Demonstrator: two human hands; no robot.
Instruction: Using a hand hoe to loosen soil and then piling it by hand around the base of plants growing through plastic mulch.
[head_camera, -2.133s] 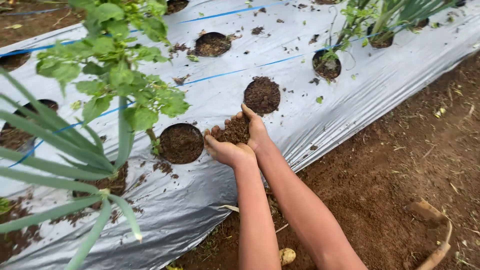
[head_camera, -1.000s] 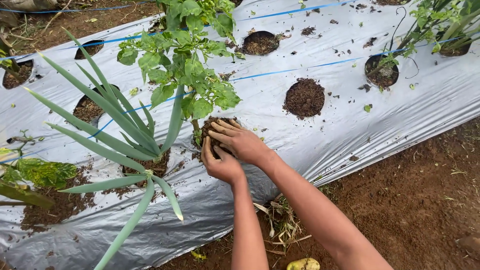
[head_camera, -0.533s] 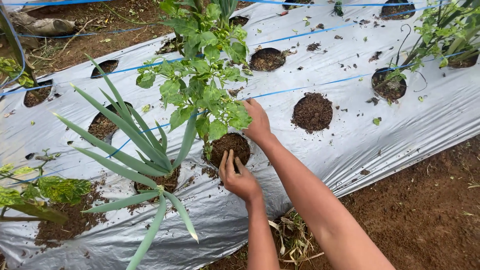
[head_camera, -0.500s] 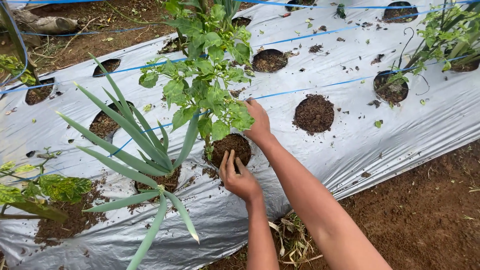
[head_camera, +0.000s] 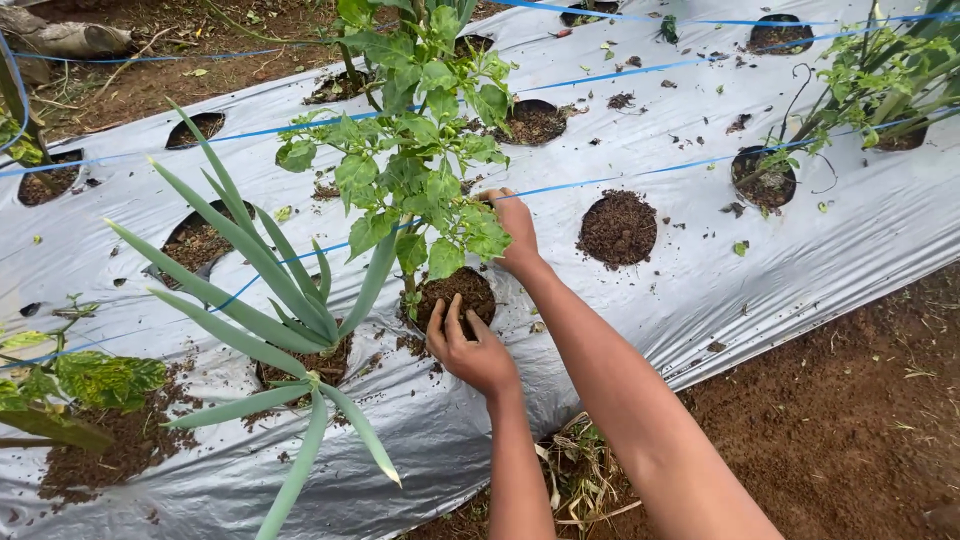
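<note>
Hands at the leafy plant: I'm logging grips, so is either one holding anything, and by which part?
Nothing is gripped. The left hand lies open on the soil mound at the plant's base; the right hand reaches behind the leaves, fingers partly hidden.

Long-leaved plant (head_camera: 270, 290), blue string (head_camera: 640, 172), bare path (head_camera: 850, 420)

Silver mulch sheet (head_camera: 700, 300), brown soil path (head_camera: 850, 430), seemingly overcast daylight

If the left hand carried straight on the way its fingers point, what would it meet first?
Probably the mound of dark soil its fingertips already rest on, then the leafy plant's stem just beyond. The left hand points up the frame; depth is unclear.
</note>
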